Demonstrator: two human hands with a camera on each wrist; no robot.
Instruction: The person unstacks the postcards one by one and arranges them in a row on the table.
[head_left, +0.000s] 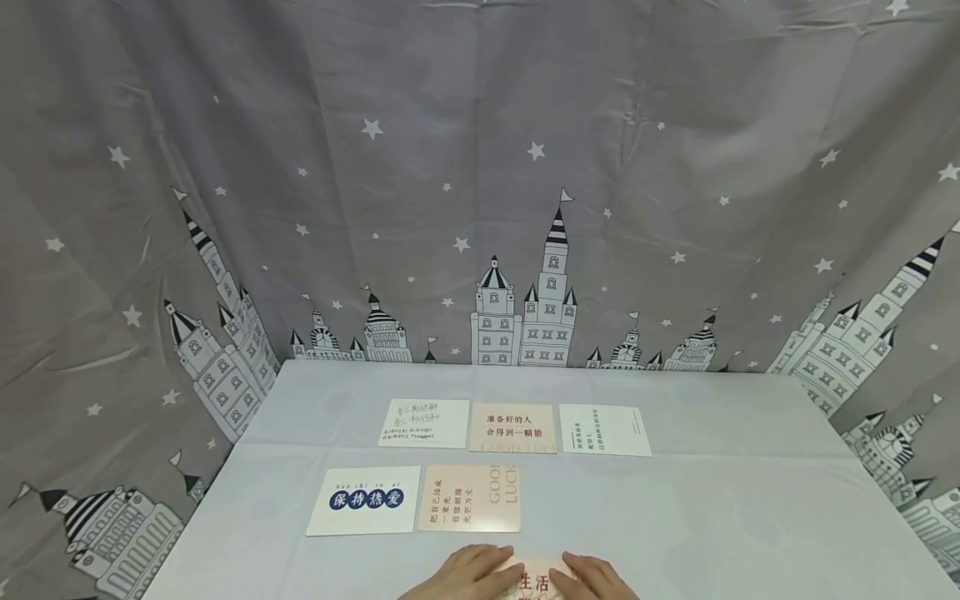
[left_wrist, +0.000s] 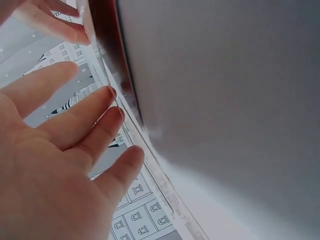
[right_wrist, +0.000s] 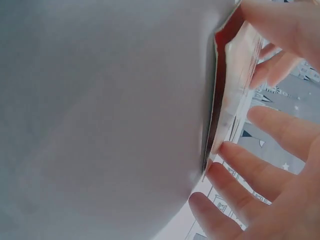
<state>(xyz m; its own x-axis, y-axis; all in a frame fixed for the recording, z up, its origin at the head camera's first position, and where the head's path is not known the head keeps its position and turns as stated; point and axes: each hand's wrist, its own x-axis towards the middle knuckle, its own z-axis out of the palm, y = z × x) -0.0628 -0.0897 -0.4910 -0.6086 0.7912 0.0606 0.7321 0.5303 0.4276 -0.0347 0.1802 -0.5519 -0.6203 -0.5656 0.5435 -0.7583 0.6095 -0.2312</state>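
Note:
At the near edge of the head view, a pale pink card (head_left: 535,582) with red characters lies between my two hands; its lower part is cut off by the frame. My left hand (head_left: 472,573) touches its left side, and my right hand (head_left: 596,577) its right side. Rather straight, spread fingers (left_wrist: 75,120) of the left hand reach the card's edge in the left wrist view. From the right wrist, fingertips (right_wrist: 212,170) meet the opposite edge, where a dark red strip (right_wrist: 218,95) shows beneath a pale layer.
Two cards, one white with blue circles (head_left: 367,500) and one pink (head_left: 472,504), lie in the middle row. Behind them is a row with a handwritten white card (head_left: 425,422), a pink card (head_left: 513,417) and a white card (head_left: 606,429). A grey castle-print curtain (head_left: 480,167) surrounds the white table (head_left: 720,500).

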